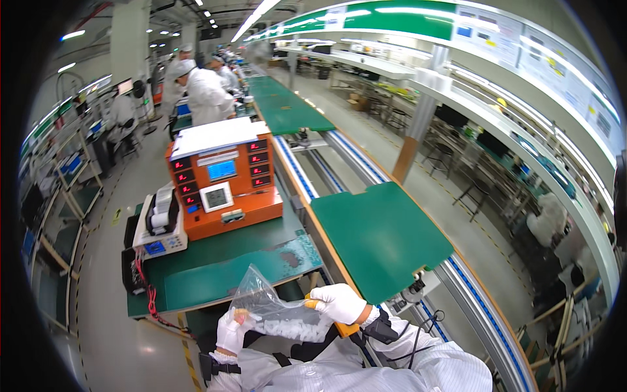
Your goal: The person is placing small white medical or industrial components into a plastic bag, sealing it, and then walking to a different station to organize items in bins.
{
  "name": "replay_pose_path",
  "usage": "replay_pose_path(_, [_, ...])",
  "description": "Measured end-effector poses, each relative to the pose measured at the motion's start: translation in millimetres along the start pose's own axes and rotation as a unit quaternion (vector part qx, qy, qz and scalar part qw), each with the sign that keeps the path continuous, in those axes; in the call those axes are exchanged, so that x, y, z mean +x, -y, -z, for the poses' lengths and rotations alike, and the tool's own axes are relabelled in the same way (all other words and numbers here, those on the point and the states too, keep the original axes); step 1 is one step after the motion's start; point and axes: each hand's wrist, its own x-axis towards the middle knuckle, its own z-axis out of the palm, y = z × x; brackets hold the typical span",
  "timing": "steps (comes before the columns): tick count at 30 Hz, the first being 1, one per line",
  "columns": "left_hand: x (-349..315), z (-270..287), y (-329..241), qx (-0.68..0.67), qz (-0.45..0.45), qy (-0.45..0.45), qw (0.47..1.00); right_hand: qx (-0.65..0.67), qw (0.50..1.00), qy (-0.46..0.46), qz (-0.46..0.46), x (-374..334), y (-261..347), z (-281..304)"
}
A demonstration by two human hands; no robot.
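Between my two gloved hands hangs a clear plastic bag [266, 297], with small white pieces [294, 328] gathered along its bottom; their kind is too small to tell. My left hand [231, 332] pinches the bag's left side, its bare fingertips showing past the white glove. On the other side my right hand [338, 303] is closed on the bag's upper right edge. The bag's upper corner stands up in a point in front of the green workbench [215, 281]. White sleeves cover both forearms, with dark bands near the wrists.
An orange test box [241, 176] with red displays stands on the bench, beside a white instrument [160, 238] with red leads [149, 287]. To the right runs a conveyor carrying a green board [382, 235]. Farther off, a person in white [206, 95] stands by the line.
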Motion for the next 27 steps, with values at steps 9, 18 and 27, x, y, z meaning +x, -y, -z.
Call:
replay_pose_path(9, [-1, 23, -12, 0.072, -0.016, -0.129, 0.989, -0.073, 0.984, -0.039, 0.158, 45, 33, 14])
replay_pose_path(18, [-2, 17, -47, 0.091, -0.126, -0.076, 0.985, -0.238, 0.951, 0.018, 0.199, 110, 58, 13])
replay_pose_path(27, [84, 8, -106, 0.333, -0.292, -0.202, 0.874, -0.358, 0.891, -0.116, 0.253, 175, 54, 20])
